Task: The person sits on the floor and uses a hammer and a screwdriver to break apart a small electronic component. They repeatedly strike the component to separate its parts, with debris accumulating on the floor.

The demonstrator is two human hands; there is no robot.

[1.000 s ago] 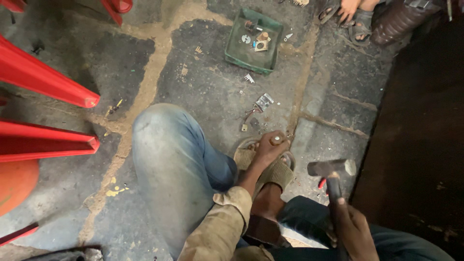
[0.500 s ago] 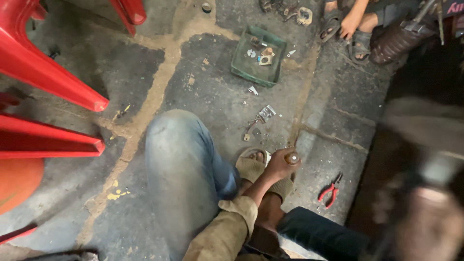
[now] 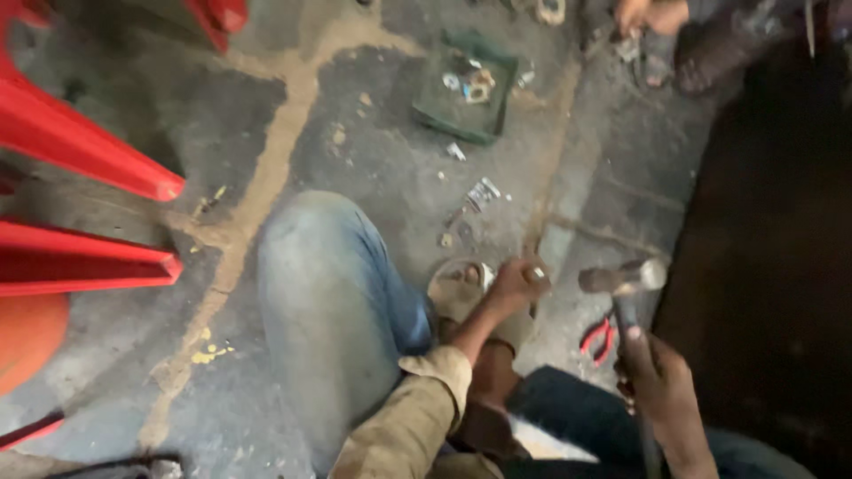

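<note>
Right hand [image 3: 661, 381] w/ fingers wrapped round the handle of a hammer [image 3: 621, 293], head up & level, metal face pointing right, hovering just right of the left hand and above the floor. Left hand [image 3: 513, 286] reaches down past the knee, fingers pinched narrow on a small round metal piece [image 3: 536, 274], prob a nut or bearing, can't tell which; it sits at the fingertips, pressed down by the toe end of a worn sandal [image 3: 461, 293] on the person's foot. Left sleeve [image 3: 417, 417] is khaki, legs in blue jeans [image 3: 328, 302]. Red-handled pliers [image 3: 599, 337] lie on the floor betw. the two hands, just under the hammer head. Floor is cracked grey concrete [image 3: 373, 168] w/ a sandy seam running through it. Further up, a green tray [image 3: 470, 93] holding small metal bits, well apart from the hands; a few loose metal scraps [image 3: 482, 192] scattered betw. tray & sandal. Red plastic chair legs [image 3: 89, 164] at left, orange round object [image 3: 27, 341] at the left edge. Another person's foot in a sandal [image 3: 648, 18] at top right, near a dark cylindrical part [image 3: 719, 53]; right side of view is dark, blurred
</note>
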